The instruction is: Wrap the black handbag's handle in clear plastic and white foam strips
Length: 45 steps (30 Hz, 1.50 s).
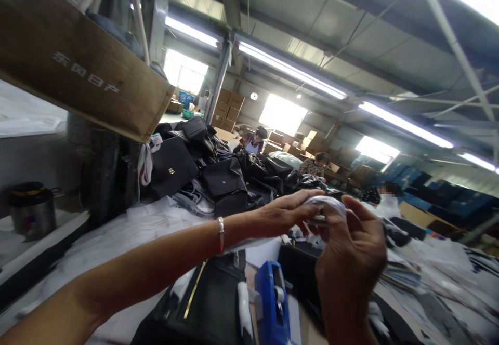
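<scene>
Both hands are raised at the centre right, closed around a curved white-wrapped strap [329,203]. My left hand [290,212] reaches in from the left and grips the strap's near end, with a silver bangle on its wrist. My right hand [353,254] pinches the other side, its fingers curled over the strap. A small metallic piece shows between the hands, too blurred to name. Below them lies a black bag [218,298] with a gold zipper and a white-wrapped handle. Beside it stands a blue tape dispenser [268,303].
Black bags [224,178] are heaped beyond my hands. White sheets [144,236] cover the table at left, and more wrapping [436,267] lies at right. A brown fabric bag [78,69] hangs at upper left, above a metal flask [33,212]. Several people work farther back, near stacked cartons [228,106].
</scene>
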Available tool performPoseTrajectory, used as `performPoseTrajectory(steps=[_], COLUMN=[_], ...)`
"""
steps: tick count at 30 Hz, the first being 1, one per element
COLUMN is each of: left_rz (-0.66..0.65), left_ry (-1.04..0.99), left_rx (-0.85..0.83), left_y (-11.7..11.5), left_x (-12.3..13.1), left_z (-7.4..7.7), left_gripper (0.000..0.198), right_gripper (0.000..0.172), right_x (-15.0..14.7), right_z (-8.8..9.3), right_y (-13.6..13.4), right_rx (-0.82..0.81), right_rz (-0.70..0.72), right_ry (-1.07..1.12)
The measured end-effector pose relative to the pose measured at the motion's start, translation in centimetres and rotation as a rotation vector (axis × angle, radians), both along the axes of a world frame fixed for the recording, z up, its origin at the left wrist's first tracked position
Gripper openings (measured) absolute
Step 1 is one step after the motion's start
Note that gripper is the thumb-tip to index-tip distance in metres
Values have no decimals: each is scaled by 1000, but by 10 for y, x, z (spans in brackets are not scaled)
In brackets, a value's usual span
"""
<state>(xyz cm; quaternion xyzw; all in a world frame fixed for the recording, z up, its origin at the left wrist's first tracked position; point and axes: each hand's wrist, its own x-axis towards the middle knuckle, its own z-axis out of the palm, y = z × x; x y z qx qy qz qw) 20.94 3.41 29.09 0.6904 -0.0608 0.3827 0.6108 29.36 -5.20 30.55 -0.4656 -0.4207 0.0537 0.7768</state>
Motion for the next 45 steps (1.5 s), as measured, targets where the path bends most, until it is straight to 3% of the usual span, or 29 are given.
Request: performPoseTrajectory(steps=[3, 7, 10, 12, 14, 18, 21, 23, 25, 28, 30, 33, 36, 39, 42, 45], left_rz=[73, 398, 435, 360, 316, 379, 387, 414, 450, 438, 395, 393, 420, 316, 376, 463], left_ry=[-34, 275, 439, 412, 298, 108, 148, 223, 308, 448, 537, 466, 210, 82, 158, 357], left_rx=[-37, 497, 734, 737, 625, 212, 149, 203, 313, 484, 593, 568, 164, -155, -92, 298], left_y=[1, 7, 11, 9, 5, -4, -4, 0, 6, 15, 18, 15, 5, -6, -5, 6], left_x=[-5, -31, -48, -51, -47, -29, -25, -31, -43, -63, -69, -65, -49, -36, -37, -50], left_z=[-8, 0, 13, 14, 7, -27, -48, -52, -47, -36, -34, -43, -63, -82, -88, -81], left_gripper=[54, 45, 50, 51, 49, 51, 52, 49, 45, 59, 66, 56, 44, 47, 46, 46], right_gripper=[43, 51, 52, 50, 49, 45, 41, 45, 55, 67, 66, 61, 54, 49, 53, 69], right_x=[-11, 9, 33, 39, 34, -1, -24, -25, -14, 14, 28, 24, -1, -22, -20, 2], right_z=[-11, -12, 2, 8, 5, -25, -52, -63, -64, -54, -46, -46, -60, -81, -93, -93], right_y=[1, -7, -11, -10, -6, 0, 2, 1, 0, 2, 4, 7, 7, 4, 1, 1], right_rx=[-18, -335, -521, -535, -469, -187, -91, -134, -282, -555, -669, -625, -379, -234, -296, -530], right_rz=[21, 351, 481, 482, 403, 40, -61, 51, 298, 666, 787, 736, 428, 216, 326, 618], right_ry=[10, -190, -322, -338, -292, -154, -79, -47, -26, 19, 48, 97, 98, 83, 100, 93])
